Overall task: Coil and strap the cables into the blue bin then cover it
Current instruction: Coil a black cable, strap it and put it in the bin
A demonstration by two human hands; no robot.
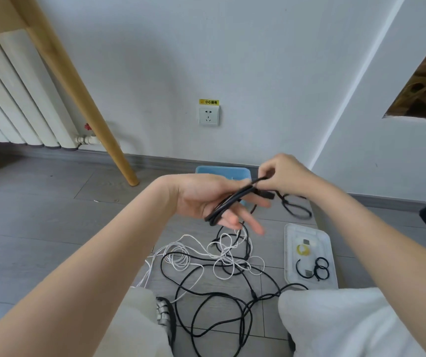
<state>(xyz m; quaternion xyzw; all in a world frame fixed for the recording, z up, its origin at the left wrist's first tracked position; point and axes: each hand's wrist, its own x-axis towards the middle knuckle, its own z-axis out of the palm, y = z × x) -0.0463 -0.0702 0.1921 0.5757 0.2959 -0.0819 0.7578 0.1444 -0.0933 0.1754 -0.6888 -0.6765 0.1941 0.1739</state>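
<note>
I'm watching from the head cam; both hands are up over the floor, working one black cable. Left hand is spread, palm up, fingers fairly straight, w/ a few black loops lying across them. Right hand is pinching the cable near its plug end, just beside the left fingertips.

Blue bin is sitting on the floor against the wall, mostly hidden behind the hands, so I can't tell what's inside. Clear lid is lying flat to the right, w/ black ring straps and a yellow one on it.

The tangle of black and white cables is still loose on the floor btwn the knees, not yet coiled.

Handling, my guess: cable is light, limp, a bit springy, so loops will probably want to pop open unless pinched across the bundle. Best hold is prob. at the crossing of the loops, not the plug. The thin white ones look esp. prone to snagging each other.

Hard to make out: a blurred black loop right of the right hand, and where each cable ends in the tangle.
</note>
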